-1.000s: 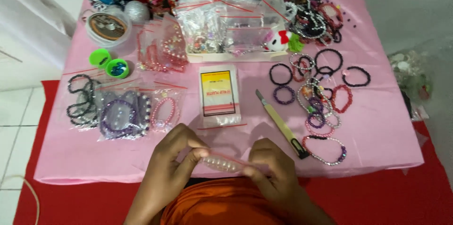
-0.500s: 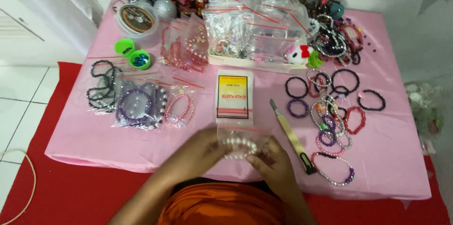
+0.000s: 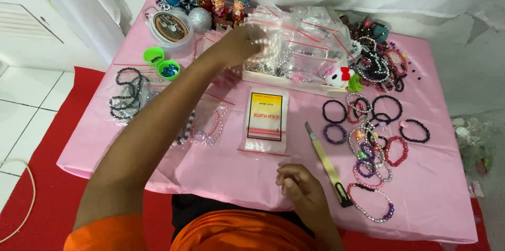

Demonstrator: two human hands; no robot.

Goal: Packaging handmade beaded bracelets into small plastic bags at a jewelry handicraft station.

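Note:
My left hand [image 3: 239, 46] is stretched far across the pink table [image 3: 210, 172], up at the heap of clear zip bags [image 3: 300, 35]. It pinches a small clear bag with a white pearl bracelet [image 3: 261, 39], blurred by motion. My right hand [image 3: 297, 183] rests near the table's front edge with its fingers curled and nothing in them. It lies just below a flat pack of empty plastic bags [image 3: 265, 119] and left of a yellow cutter knife [image 3: 326, 164].
A white tray [image 3: 284, 83] of charms sits under the bag heap. Several loose bead bracelets [image 3: 368, 130] lie at the right. Bagged bracelets [image 3: 208, 124], black bracelets [image 3: 126, 93], two green cups [image 3: 169, 69] and a cord spool [image 3: 169, 26] are at the left.
Both hands held the bagged pearl bracelet at the front edge. The left hand has now carried it up to the bag heap, and the right hand has let go and stayed put.

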